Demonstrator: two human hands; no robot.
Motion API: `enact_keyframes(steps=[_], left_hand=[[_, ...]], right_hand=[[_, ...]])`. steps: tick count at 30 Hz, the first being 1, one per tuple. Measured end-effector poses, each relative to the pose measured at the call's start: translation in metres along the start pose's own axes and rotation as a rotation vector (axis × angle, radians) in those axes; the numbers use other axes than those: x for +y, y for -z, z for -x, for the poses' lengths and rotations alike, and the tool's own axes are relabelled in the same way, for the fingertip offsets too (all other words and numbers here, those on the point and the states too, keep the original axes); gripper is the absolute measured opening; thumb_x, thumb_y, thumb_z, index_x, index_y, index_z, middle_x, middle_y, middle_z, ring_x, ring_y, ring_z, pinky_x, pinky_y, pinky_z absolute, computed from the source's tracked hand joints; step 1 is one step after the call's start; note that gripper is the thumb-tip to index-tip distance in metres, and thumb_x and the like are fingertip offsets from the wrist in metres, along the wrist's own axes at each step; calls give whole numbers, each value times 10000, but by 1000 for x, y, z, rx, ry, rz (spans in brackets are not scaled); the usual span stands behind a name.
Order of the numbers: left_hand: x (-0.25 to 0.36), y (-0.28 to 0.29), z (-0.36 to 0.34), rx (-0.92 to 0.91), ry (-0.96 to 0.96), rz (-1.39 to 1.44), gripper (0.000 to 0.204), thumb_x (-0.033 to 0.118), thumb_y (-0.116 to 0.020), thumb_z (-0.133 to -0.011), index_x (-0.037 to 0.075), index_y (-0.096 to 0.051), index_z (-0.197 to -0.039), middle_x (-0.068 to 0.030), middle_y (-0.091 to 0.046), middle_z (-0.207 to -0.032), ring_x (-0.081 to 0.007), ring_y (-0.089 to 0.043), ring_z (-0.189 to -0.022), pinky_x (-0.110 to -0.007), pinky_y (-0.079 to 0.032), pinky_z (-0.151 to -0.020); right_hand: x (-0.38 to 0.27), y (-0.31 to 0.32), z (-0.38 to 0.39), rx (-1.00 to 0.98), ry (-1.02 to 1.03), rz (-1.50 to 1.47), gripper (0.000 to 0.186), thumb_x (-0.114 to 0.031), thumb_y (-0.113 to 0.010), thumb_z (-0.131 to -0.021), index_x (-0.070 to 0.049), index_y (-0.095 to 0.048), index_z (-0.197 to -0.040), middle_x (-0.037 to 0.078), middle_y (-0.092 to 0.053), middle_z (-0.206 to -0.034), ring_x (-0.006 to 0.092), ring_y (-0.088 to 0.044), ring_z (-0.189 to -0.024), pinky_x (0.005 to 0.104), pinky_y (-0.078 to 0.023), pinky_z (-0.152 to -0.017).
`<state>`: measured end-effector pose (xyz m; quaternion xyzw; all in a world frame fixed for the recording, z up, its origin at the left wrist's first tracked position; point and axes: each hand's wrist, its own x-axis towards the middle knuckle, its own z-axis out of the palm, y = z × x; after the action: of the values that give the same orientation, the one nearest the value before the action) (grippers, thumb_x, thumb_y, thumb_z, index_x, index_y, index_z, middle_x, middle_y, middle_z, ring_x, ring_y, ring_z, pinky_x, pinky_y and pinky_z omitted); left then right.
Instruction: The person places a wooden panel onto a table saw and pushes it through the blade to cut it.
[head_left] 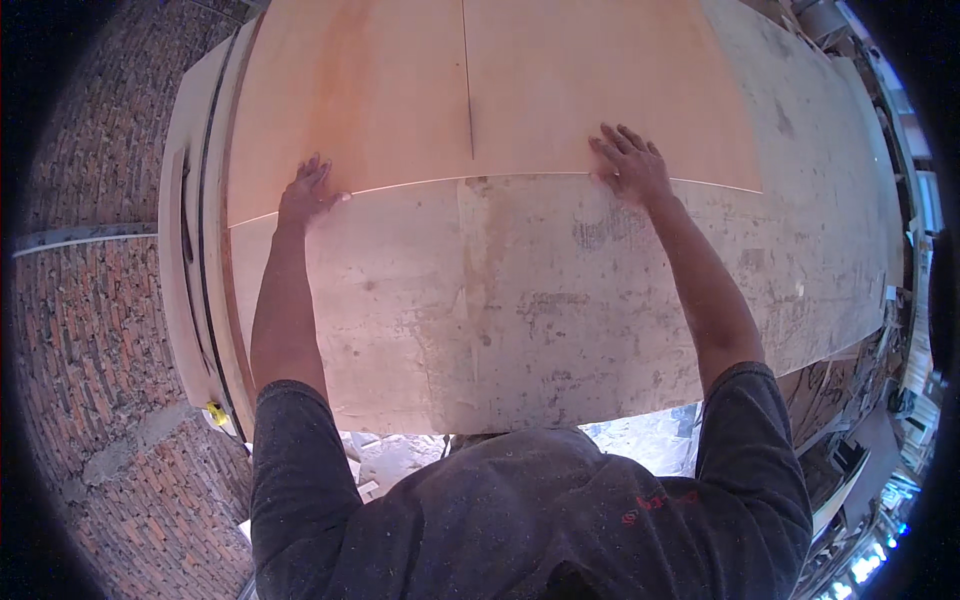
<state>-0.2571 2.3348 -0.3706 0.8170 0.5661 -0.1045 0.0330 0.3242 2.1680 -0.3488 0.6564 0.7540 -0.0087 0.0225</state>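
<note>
A large, smooth wooden sheet (400,90) lies on a stained worktable (400,310), its near edge crossing in front of me. A thin dark slit or line runs from the far side down the middle of the sheet and stops short of that edge. My left hand (311,192) rests at the edge on the left, fingers stretched forward over the sheet. Farther right, my right hand (632,165) lies over the same edge with its fingers spread on the wood. Neither hand holds anything.
Along the table's left side runs a wooden rail (222,150) with a dark groove. A small yellow object (217,413) sits at its near end. Beyond is a brick wall (90,330). Various items crowd the right, past the table's edge.
</note>
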Motion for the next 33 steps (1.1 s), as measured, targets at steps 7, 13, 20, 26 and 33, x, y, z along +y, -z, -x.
enact_keyframes(steps=[7,13,20,26,33], left_hand=[[3,10,-14,-32,18,63,885,628,-707,-744,251,-390,-1479,-8,-241,-1592,-236,-223,-1466,-395,-265,-1184],[-7,4,-18,14,10,-29,888,608,-720,-744,248,-383,-1483,-1,-221,-1599,-234,-215,-1469,-395,-264,-1184],[15,22,-17,-64,37,89,908,606,-712,-754,213,-363,-1493,-25,-212,-1601,-230,-188,-1476,-384,-248,-1191],[-3,12,-21,-30,8,69,902,536,-761,-747,206,-370,-1489,-26,-209,-1601,-226,-169,-1480,-369,-214,-1204],[-32,-6,-34,-13,40,148,894,545,-772,-731,183,-414,-1466,-45,-234,-1593,-244,-210,-1470,-369,-238,-1196]], right_hand=[[4,1,-12,-21,-37,-1,559,-473,-567,-908,-313,-434,-1427,-23,-310,-1562,267,-304,-1428,609,-338,-1083],[-2,10,-21,-59,-49,23,566,-458,-580,-909,-312,-430,-1434,-16,-324,-1557,260,-311,-1425,562,-342,-1099],[1,11,-16,-67,-69,21,577,-470,-584,-904,-322,-424,-1439,-38,-314,-1561,247,-306,-1428,560,-343,-1101],[2,4,-24,-40,-54,3,576,-504,-560,-904,-333,-421,-1436,-19,-325,-1555,270,-321,-1417,588,-342,-1090],[-4,7,-35,-29,-33,4,563,-489,-558,-909,-321,-425,-1431,-24,-322,-1555,267,-328,-1414,580,-351,-1087]])
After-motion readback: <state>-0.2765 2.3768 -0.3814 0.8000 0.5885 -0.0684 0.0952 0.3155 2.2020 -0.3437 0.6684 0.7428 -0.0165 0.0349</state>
